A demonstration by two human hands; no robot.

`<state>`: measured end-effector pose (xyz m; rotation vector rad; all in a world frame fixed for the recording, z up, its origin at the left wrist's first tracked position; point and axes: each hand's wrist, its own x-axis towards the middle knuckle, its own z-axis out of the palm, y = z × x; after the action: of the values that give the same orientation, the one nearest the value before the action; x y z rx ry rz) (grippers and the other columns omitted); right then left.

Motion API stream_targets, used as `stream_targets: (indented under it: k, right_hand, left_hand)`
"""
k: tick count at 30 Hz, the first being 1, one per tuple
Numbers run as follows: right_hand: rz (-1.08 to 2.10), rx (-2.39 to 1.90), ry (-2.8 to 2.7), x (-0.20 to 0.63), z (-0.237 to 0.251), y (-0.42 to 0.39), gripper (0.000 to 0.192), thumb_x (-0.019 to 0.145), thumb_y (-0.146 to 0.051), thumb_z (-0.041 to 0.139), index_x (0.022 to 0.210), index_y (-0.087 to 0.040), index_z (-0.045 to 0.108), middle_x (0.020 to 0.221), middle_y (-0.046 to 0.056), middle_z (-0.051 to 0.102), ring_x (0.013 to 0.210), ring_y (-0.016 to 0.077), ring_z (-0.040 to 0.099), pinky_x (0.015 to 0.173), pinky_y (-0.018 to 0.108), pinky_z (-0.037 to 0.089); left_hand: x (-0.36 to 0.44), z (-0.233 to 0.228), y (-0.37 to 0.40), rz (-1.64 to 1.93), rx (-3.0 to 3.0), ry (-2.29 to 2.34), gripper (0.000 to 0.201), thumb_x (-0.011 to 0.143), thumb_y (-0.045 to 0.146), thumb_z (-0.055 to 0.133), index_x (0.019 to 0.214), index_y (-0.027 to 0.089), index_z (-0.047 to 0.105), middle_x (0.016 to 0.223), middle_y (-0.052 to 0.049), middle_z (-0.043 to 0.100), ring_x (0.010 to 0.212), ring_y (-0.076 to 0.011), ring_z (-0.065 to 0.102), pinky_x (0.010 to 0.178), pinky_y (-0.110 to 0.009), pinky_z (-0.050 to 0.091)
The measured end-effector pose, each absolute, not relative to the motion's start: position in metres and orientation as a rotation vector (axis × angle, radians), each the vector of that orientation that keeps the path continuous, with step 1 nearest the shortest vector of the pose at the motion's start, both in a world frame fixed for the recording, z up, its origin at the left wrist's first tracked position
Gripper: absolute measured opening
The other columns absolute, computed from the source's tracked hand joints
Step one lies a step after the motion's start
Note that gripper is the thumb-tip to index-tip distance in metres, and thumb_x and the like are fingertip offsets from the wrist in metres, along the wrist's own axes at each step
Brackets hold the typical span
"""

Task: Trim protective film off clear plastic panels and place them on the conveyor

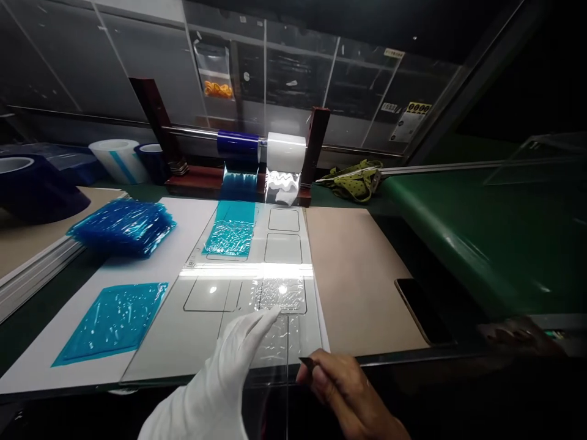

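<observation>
My left hand [232, 360], in a white glove, lies flat with fingers stretched on a strip of clear wrinkled film [279, 305] that rests on a clear template sheet [206, 342] marked with rounded rectangles. My bare right hand [342, 388] pinches a small dark blade-like tool [307, 363] at the film's near right edge. A blue film piece [230, 229] lies on the far part of the template. Behind it a wooden stand [316, 146] carries a blue film roll [238, 145] and a white film roll [285, 151] on a rod.
A cut blue film square [112, 321] and a heap of blue film pieces [123, 225] lie at left. Tape rolls [117, 160] stand at far left. A brown board [353, 275], a dark phone [422, 308], a green conveyor [486, 226] and another person's hand [518, 333] are at right.
</observation>
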<state>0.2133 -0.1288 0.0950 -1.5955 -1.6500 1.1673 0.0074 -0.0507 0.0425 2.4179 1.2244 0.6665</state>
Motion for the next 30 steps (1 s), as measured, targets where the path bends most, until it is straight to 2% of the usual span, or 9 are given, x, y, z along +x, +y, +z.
stream_targets:
  k: [2,4,6,13,18,25,28,30]
  right_hand:
    - [1.275,-1.652,-1.652,0.205,0.092,-0.129,0.036,0.087,-0.060,0.050,0.091,-0.026,0.062,0.087,0.002,0.062,0.083,0.0176,0.058,0.071,0.025,0.046]
    - [1.314,-1.699,-1.660,0.201,0.089,-0.127,0.047,0.064,-0.065,0.074,0.085,-0.024,0.059,0.083,0.000,0.059,0.076,0.0165,0.054,0.064,0.023,0.045]
    - [1.282,-1.697,-1.651,0.197,0.091,-0.125,0.058,0.050,-0.065,0.082,0.081,-0.023,0.056,0.079,-0.002,0.054,0.070,0.0141,0.049,0.059,0.022,0.043]
    - [1.084,-1.660,-1.647,0.188,0.100,-0.129,0.060,0.050,-0.070,0.078,0.075,-0.023,0.050,0.073,-0.003,0.049,0.065,0.0120,0.045,0.054,0.020,0.039]
    - [1.107,-1.563,-1.707,0.201,0.083,-0.129,0.059,0.052,-0.071,0.077,0.073,-0.023,0.048,0.068,-0.004,0.046,0.059,0.0103,0.041,0.049,0.020,0.036]
    - [1.135,-1.599,-1.762,0.217,0.057,-0.136,0.061,0.048,-0.069,0.079,0.077,-0.023,0.051,0.072,-0.002,0.047,0.065,0.0133,0.044,0.054,0.021,0.043]
    - [1.111,-1.578,-1.752,0.219,0.054,-0.139,0.062,0.051,-0.075,0.074,0.074,-0.023,0.050,0.070,-0.003,0.046,0.063,0.0124,0.042,0.055,0.021,0.043]
    - [1.078,-1.558,-1.721,0.219,0.055,-0.140,0.063,0.055,-0.080,0.067,0.073,-0.022,0.049,0.070,-0.002,0.047,0.063,0.0123,0.042,0.055,0.020,0.043]
  left_hand:
    - [0.005,0.051,-0.052,0.647,2.427,1.183,0.065,0.088,0.020,0.043,0.149,0.032,0.024,0.129,-0.005,0.058,0.119,-0.0236,0.055,0.103,-0.040,0.046]
    - [0.004,0.057,-0.053,0.644,2.422,1.134,0.068,0.087,0.024,0.047,0.149,0.032,0.022,0.129,-0.006,0.058,0.118,-0.0248,0.056,0.104,-0.041,0.046]
    - [0.003,0.060,-0.054,0.648,2.420,1.107,0.067,0.088,0.023,0.046,0.149,0.034,0.022,0.129,-0.004,0.058,0.118,-0.0240,0.056,0.104,-0.040,0.045]
    - [0.008,0.052,-0.054,0.626,2.443,1.088,0.067,0.088,0.012,0.039,0.148,0.037,0.022,0.128,-0.002,0.059,0.116,-0.0217,0.058,0.103,-0.038,0.046]
    - [0.016,0.042,-0.053,0.619,2.489,1.028,0.073,0.083,0.020,0.050,0.148,0.034,0.022,0.128,-0.005,0.058,0.115,-0.0251,0.057,0.101,-0.041,0.047]
    - [0.022,0.059,-0.054,0.507,2.511,0.910,0.093,0.071,0.034,0.065,0.149,0.033,0.014,0.136,-0.008,0.050,0.121,-0.0303,0.050,0.102,-0.045,0.044]
    - [0.027,0.058,-0.050,0.544,2.592,0.826,0.095,0.074,0.029,0.063,0.149,0.033,0.005,0.131,-0.010,0.052,0.117,-0.0295,0.054,0.098,-0.044,0.046]
    - [0.029,0.059,-0.047,0.520,2.586,0.754,0.099,0.073,0.034,0.066,0.149,0.033,0.001,0.132,-0.012,0.050,0.117,-0.0312,0.053,0.097,-0.046,0.046]
